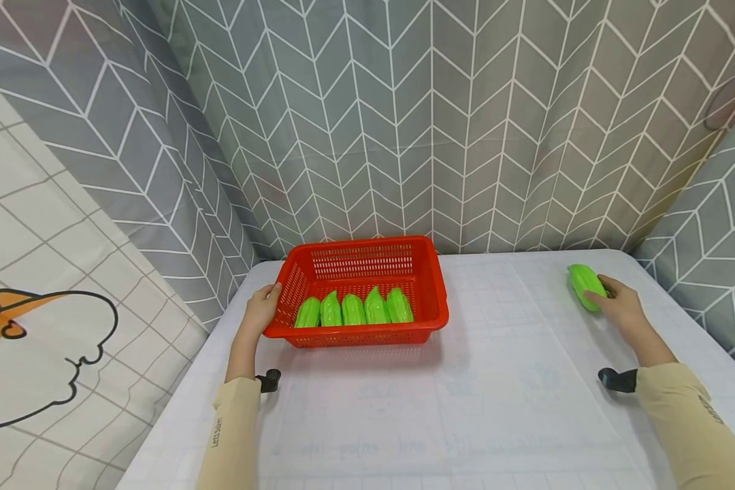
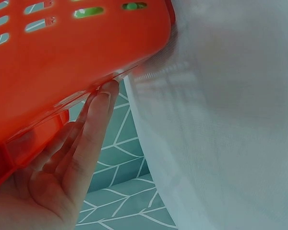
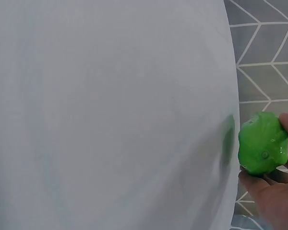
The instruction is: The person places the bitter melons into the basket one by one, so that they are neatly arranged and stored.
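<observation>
A red plastic basket (image 1: 355, 335) with slotted walls stands at the back left of the white table. Inside it, several bright green ribbed gourds (image 1: 353, 309) lie side by side along the front. My left hand (image 1: 261, 309) grips the basket's left rim; in the left wrist view its fingers (image 2: 89, 129) reach along the underside of the red plastic. Far to the right, my right hand (image 1: 621, 303) holds another green ribbed gourd (image 1: 584, 282) between thumb and fingers. The right wrist view shows the rounded, lobed end of this gourd (image 3: 263, 146), above its shadow on the cloth.
White cloth covers the table (image 1: 496, 381), whose back corner curves near the held gourd. Behind hangs a grey curtain (image 1: 404, 136) with white zigzag lines, also along both sides. At the left is a white tiled-pattern sheet (image 1: 49, 224) with a cartoon drawing.
</observation>
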Available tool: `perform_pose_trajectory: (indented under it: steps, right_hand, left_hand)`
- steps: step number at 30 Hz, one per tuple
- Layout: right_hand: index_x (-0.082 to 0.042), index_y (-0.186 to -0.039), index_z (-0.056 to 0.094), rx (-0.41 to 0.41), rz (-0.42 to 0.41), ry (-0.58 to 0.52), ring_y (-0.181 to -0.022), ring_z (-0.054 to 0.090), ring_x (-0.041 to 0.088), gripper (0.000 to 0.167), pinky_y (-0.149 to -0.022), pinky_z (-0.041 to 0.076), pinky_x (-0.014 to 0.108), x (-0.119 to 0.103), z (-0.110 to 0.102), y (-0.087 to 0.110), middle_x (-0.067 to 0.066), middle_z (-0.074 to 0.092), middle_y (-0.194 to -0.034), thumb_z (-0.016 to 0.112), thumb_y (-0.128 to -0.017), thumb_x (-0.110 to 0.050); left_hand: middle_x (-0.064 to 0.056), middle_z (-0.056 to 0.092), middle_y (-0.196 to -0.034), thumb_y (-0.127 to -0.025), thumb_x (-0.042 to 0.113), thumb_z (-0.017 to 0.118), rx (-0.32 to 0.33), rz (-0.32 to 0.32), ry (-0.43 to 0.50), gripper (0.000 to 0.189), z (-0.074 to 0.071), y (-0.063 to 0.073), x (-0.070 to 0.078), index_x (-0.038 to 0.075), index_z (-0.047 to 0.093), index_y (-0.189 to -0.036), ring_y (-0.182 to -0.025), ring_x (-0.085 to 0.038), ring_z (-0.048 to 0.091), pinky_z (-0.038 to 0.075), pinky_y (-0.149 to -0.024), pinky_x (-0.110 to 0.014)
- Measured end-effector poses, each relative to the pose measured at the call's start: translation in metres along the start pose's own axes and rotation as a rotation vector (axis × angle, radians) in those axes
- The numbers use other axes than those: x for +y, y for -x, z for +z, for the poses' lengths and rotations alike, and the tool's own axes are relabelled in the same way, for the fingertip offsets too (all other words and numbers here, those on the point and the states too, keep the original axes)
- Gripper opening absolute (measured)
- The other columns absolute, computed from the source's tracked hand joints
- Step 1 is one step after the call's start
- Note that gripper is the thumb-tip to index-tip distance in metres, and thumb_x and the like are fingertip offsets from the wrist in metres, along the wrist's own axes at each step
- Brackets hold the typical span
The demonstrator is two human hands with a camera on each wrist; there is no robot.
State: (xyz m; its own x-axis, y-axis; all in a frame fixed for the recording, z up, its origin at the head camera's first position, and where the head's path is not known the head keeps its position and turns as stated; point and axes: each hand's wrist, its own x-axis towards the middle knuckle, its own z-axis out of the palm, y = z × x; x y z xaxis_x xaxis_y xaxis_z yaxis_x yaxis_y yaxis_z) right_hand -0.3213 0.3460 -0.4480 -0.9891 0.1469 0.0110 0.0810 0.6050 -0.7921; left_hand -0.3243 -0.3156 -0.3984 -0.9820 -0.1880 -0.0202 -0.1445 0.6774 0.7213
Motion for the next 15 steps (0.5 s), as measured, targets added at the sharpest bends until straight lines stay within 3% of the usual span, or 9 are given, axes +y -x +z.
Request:
perform_pose_trajectory:
  steps: [8, 15]
  right_hand:
    - [0.012, -0.150, 0.009, 0.000, -0.055, -0.024, -0.138, 0.017, 0.059, 0.070, -0.111, 0.023, 0.065, -0.016, 0.004, -0.001, 0.042, 0.015, -0.150, 0.041, -0.104, -0.031]
    - [0.010, -0.151, 0.009, -0.008, -0.083, -0.038, -0.138, 0.022, 0.058, 0.070, -0.109, 0.027, 0.063, -0.036, 0.012, -0.001, 0.041, 0.017, -0.151, 0.041, -0.104, -0.031]
  left_hand:
    - [-0.030, 0.052, -0.137, -0.106, 0.041, 0.028, 0.000, 0.002, -0.010, 0.061, 0.000, 0.001, 0.001, -0.003, 0.037, -0.147, -0.111, -0.036, 0.060, 0.052, -0.095, -0.047]
    - [-0.030, 0.051, -0.138, -0.106, 0.039, 0.028, 0.001, 0.015, -0.014, 0.059, -0.001, 0.001, 0.002, -0.004, 0.038, -0.146, -0.115, -0.039, 0.057, 0.048, -0.099, -0.051]
